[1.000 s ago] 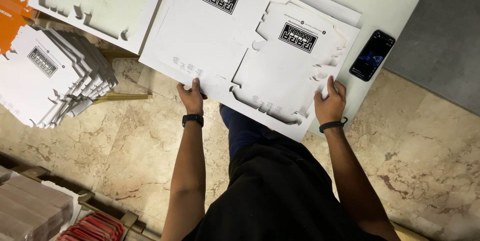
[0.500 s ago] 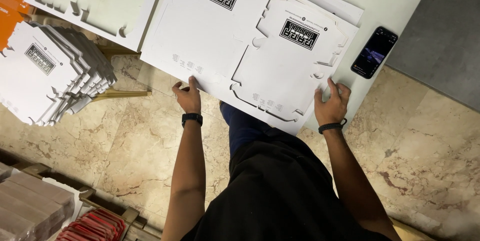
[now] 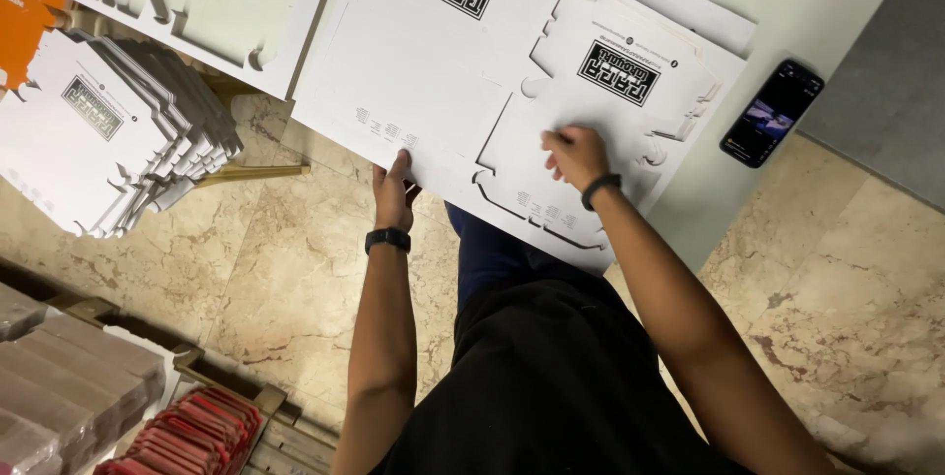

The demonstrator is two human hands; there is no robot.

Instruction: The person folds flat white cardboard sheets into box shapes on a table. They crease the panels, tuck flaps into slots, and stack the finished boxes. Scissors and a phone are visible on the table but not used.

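A die-cut white cardboard box blank (image 3: 591, 130) is laid flat on the white desk (image 3: 807, 2), overlapping a larger flat blank (image 3: 423, 62), so its flaps can be reached. It is pressed down by the right hand (image 3: 576, 155), fingers loosely curled on top. The larger blank's near edge, overhanging the desk, is pinched by the left hand (image 3: 394, 194). A smartphone (image 3: 773, 113) is kept aside, well apart.

Single head-worn view, looking steeply down, close over table edge (image 3: 847, 2) and floor (image 3: 295, 268)
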